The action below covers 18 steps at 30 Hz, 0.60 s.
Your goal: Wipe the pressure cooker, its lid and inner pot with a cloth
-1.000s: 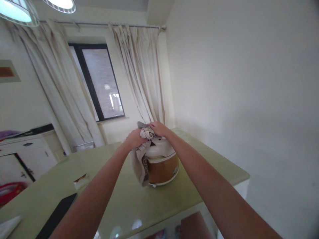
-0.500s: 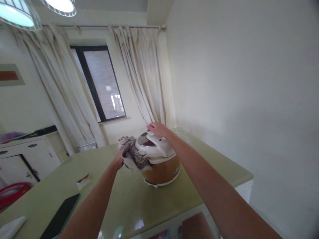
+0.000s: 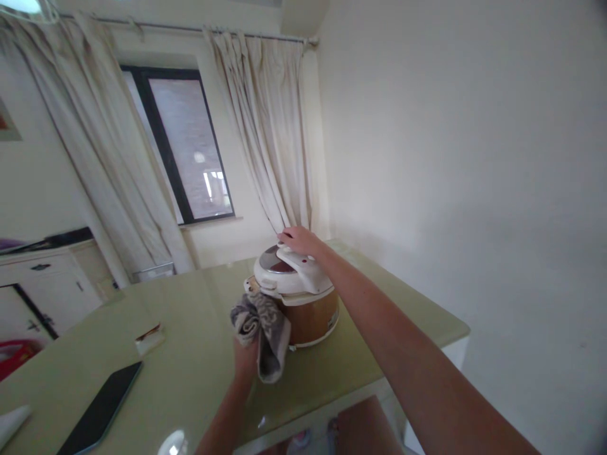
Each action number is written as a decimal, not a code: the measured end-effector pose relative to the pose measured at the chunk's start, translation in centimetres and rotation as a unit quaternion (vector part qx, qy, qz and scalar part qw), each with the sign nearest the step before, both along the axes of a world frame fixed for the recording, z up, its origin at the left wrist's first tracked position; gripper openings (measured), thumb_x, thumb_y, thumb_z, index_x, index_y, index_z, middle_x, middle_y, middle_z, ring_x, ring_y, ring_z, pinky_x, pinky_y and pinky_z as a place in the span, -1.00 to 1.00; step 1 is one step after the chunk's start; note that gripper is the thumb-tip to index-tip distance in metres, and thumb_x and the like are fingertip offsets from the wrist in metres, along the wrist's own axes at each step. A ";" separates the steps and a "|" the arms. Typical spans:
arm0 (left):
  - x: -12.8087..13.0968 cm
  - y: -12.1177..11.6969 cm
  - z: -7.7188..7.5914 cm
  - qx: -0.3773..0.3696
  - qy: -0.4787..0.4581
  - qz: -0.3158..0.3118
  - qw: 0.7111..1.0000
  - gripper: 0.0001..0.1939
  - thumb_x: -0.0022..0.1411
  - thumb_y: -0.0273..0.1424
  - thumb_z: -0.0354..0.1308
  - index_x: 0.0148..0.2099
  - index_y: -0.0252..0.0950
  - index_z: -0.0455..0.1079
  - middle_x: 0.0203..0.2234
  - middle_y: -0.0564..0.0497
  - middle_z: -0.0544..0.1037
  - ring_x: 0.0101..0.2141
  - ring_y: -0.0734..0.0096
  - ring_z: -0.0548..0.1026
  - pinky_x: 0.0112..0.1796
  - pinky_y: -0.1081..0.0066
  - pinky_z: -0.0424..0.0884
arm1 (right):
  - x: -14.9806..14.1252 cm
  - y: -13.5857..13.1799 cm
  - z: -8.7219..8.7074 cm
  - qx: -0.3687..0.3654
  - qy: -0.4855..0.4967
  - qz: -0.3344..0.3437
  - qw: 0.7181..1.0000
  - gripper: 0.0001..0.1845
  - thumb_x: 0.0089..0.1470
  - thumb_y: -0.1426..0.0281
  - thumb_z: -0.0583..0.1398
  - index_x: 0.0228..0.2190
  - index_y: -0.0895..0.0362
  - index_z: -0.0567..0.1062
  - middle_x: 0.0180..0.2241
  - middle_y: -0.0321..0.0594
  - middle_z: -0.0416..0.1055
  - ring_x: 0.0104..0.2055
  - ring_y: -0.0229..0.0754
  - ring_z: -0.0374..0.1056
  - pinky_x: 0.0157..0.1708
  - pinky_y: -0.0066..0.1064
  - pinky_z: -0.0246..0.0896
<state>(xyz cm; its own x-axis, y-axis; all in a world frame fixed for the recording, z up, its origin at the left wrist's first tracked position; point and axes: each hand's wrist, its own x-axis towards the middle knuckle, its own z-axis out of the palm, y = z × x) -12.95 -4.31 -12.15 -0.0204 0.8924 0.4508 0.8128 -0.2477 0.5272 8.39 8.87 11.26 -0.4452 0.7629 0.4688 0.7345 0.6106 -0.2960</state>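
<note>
While my right hand (image 3: 300,240), grip unclear, tops the round white-lidded brown cooker (image 3: 313,319), my left hand (image 3: 245,359), clamped on grey-patterned cloth (image 3: 265,327), has dropped to eight o'clock: work apparently leaves the lid (image 3: 275,282).

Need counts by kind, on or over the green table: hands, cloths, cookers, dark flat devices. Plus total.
Hands: 2 (left hand, right hand)
Cloth: 1
Cooker: 1
Dark flat device: 1
Total: 5
</note>
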 end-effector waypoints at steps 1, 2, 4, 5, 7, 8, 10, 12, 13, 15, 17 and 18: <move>0.4 -0.8 -0.8 0.020 -0.017 0.022 0.999 -0.57 0.22 -0.18 0.18 0.13 -0.08 0.51 -0.06 -0.19 0.64 0.00 -0.18 0.59 0.04 -0.21 0.54 | 0.0 0.0 0.0 -0.001 0.001 0.000 1.000 -0.55 0.46 0.14 0.05 -0.16 0.12 0.65 -0.12 -0.08 0.63 -0.10 -0.10 0.48 -0.23 -0.40 0.12; 0.9 -1.5 -1.5 0.045 -0.027 0.041 0.998 -0.57 0.20 -0.19 0.19 0.10 -0.13 0.52 -0.06 -0.23 0.62 -0.02 -0.16 0.59 0.01 -0.18 0.55 | 0.0 -0.1 0.0 -0.002 0.003 0.000 1.000 -0.56 0.46 0.15 0.06 -0.16 0.12 0.65 -0.12 -0.09 0.63 -0.10 -0.10 0.48 -0.22 -0.40 0.12; 2.5 -2.6 -2.5 0.111 0.019 0.049 0.992 -0.60 0.11 -0.21 0.27 0.01 -0.17 0.56 -0.05 -0.28 0.60 -0.01 -0.19 0.58 -0.01 -0.14 0.56 | 0.0 -0.1 0.0 -0.004 0.008 0.001 1.000 -0.58 0.45 0.16 0.07 -0.16 0.12 0.66 -0.12 -0.09 0.64 -0.10 -0.11 0.48 -0.22 -0.41 0.12; 3.5 -2.8 -2.7 0.143 0.061 0.031 0.987 -0.61 0.06 -0.22 0.32 -0.03 -0.17 0.58 -0.06 -0.29 0.59 0.00 -0.21 0.56 0.00 -0.15 0.55 | 0.0 -0.1 0.0 -0.004 0.010 0.003 1.000 -0.58 0.45 0.16 0.08 -0.16 0.12 0.66 -0.13 -0.09 0.64 -0.11 -0.11 0.47 -0.22 -0.41 0.11; 6.3 -2.5 -2.3 0.193 0.168 -0.048 0.966 -0.67 0.05 -0.26 0.36 -0.09 -0.12 0.62 -0.06 -0.28 0.61 0.04 -0.23 0.54 0.05 -0.16 0.50 | 0.1 0.0 -0.1 0.000 0.011 0.007 1.000 -0.59 0.44 0.17 0.09 -0.17 0.12 0.66 -0.13 -0.10 0.64 -0.11 -0.12 0.47 -0.23 -0.42 0.11; 8.0 -2.0 -1.8 0.213 0.219 -0.104 0.946 -0.72 0.10 -0.27 0.35 -0.10 -0.09 0.63 -0.05 -0.25 0.63 0.06 -0.19 0.54 0.10 -0.14 0.47 | 0.1 -0.1 -0.1 0.002 0.009 0.008 1.000 -0.59 0.44 0.17 0.09 -0.17 0.12 0.66 -0.13 -0.10 0.64 -0.11 -0.12 0.47 -0.23 -0.42 0.11; 12.1 -0.6 -0.5 0.244 0.296 -0.190 0.904 -0.81 0.26 -0.33 0.25 -0.10 -0.10 0.64 0.01 -0.18 0.63 0.13 -0.07 0.52 0.22 -0.05 0.38 | 0.2 -0.2 -0.1 0.007 0.002 0.013 1.000 -0.60 0.44 0.18 0.09 -0.16 0.13 0.66 -0.12 -0.11 0.64 -0.10 -0.13 0.47 -0.21 -0.42 0.11; 16.3 1.1 0.9 0.251 0.324 -0.186 0.893 -0.73 0.34 -0.39 0.15 -0.01 -0.18 0.63 0.08 -0.19 0.61 0.16 0.00 0.51 0.27 0.03 0.33 | 0.3 -0.3 -0.1 0.008 -0.004 0.020 1.000 -0.62 0.44 0.20 0.09 -0.14 0.13 0.65 -0.10 -0.12 0.63 -0.09 -0.14 0.47 -0.19 -0.43 0.12; 18.1 1.8 1.5 0.246 0.329 -0.173 0.895 -0.67 0.36 -0.41 0.11 0.08 -0.21 0.60 0.12 -0.20 0.60 0.18 0.01 0.49 0.27 0.03 0.32 | 0.3 -0.4 -0.1 0.007 -0.005 0.023 1.000 -0.63 0.44 0.20 0.10 -0.13 0.12 0.65 -0.10 -0.13 0.63 -0.09 -0.15 0.47 -0.19 -0.43 0.13; 20.7 2.8 2.3 0.230 0.333 -0.151 0.902 -0.58 0.38 -0.44 0.07 0.21 -0.23 0.53 0.17 -0.21 0.57 0.22 0.01 0.46 0.28 0.02 0.31 | 0.4 -0.4 -0.1 0.002 -0.004 0.028 1.000 -0.65 0.43 0.21 0.10 -0.12 0.10 0.65 -0.09 -0.17 0.63 -0.07 -0.16 0.47 -0.17 -0.44 0.14; 21.1 3.0 2.5 0.224 0.340 -0.157 0.900 -0.56 0.37 -0.46 0.08 0.24 -0.22 0.51 0.18 -0.20 0.57 0.23 0.03 0.46 0.29 0.02 0.30 | 0.5 -0.3 -0.2 -0.002 -0.001 0.028 1.000 -0.66 0.42 0.20 0.12 -0.11 0.07 0.64 -0.08 -0.19 0.64 -0.06 -0.16 0.47 -0.17 -0.44 0.15; 20.5 2.8 2.3 0.228 0.343 -0.170 0.895 -0.58 0.36 -0.46 0.09 0.20 -0.22 0.54 0.16 -0.19 0.58 0.22 0.04 0.47 0.29 0.02 0.30 | 0.5 -0.2 -0.3 -0.003 0.001 0.029 1.000 -0.66 0.41 0.19 0.12 -0.11 0.07 0.64 -0.08 -0.19 0.64 -0.06 -0.15 0.47 -0.17 -0.43 0.15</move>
<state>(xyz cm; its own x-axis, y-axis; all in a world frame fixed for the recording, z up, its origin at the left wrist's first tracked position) 7.51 -1.55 -9.88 0.6395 0.5149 0.5709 0.7429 -0.6049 -0.2866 8.86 8.71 10.96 -0.4873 0.7389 0.4655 0.6978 0.6499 -0.3012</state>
